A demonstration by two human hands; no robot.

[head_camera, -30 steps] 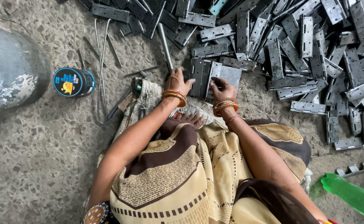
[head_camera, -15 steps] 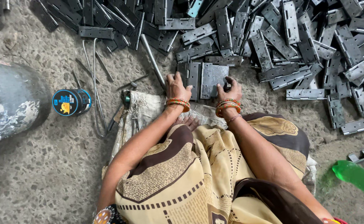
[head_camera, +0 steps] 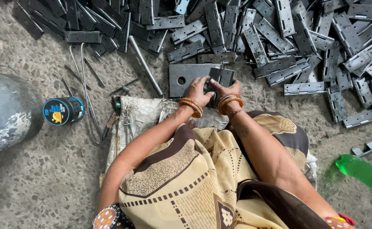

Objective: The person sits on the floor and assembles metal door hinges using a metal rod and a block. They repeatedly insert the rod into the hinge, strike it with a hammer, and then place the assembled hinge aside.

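Note:
My left hand (head_camera: pixel 198 90) and my right hand (head_camera: pixel 226 88) meet over a dark metal hinge (head_camera: pixel 222 76), both gripping it. The hinge stands on a flat grey steel plate with a round hole (head_camera: pixel 186 78) that lies on the floor in front of my knees. Orange bangles circle both wrists. Beyond the plate spreads a big heap of several dark metal hinges (head_camera: pixel 279 38).
A steel rod (head_camera: pixel 145 65) lies left of the plate, with bent wires (head_camera: pixel 86 91) and a small blue tin (head_camera: pixel 63 111) further left. A large grey rounded container (head_camera: pixel 5 112) sits at far left. A green plastic bottle (head_camera: pixel 364 173) lies at right. A woven sack (head_camera: pixel 139 114) covers the floor under me.
The view has shifted so the heap sits higher in frame. Both hands moved together from the plate's sides onto one hinge in its middle.

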